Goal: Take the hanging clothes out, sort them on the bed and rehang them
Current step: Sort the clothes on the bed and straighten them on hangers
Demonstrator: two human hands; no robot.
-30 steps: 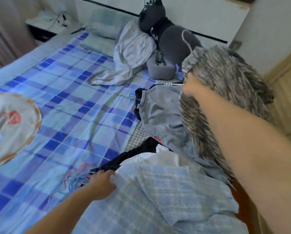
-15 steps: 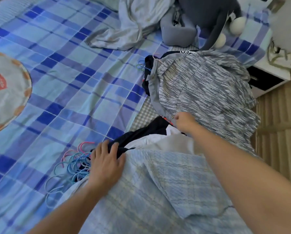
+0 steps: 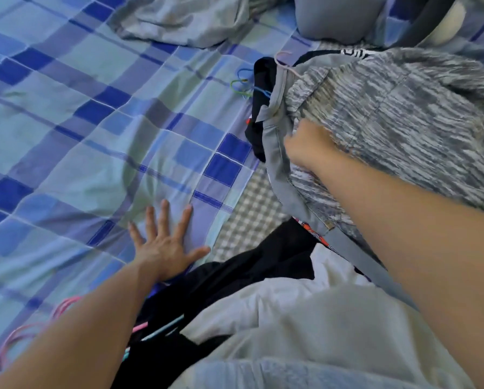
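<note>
A person leans over a bed (image 3: 67,130) with a blue checked sheet; the left hand (image 3: 165,245) lies flat on the sheet, fingers spread and straight, holding nothing; the right hand (image 3: 308,148) is curled, gripping the edge of a grey streaked garment (image 3: 403,116) on a heap of clothes at the right side of the bed; a black garment (image 3: 252,265) and a white garment (image 3: 305,318) lie nearer the person; pink hangers (image 3: 19,335) rest at the lower left.
</note>
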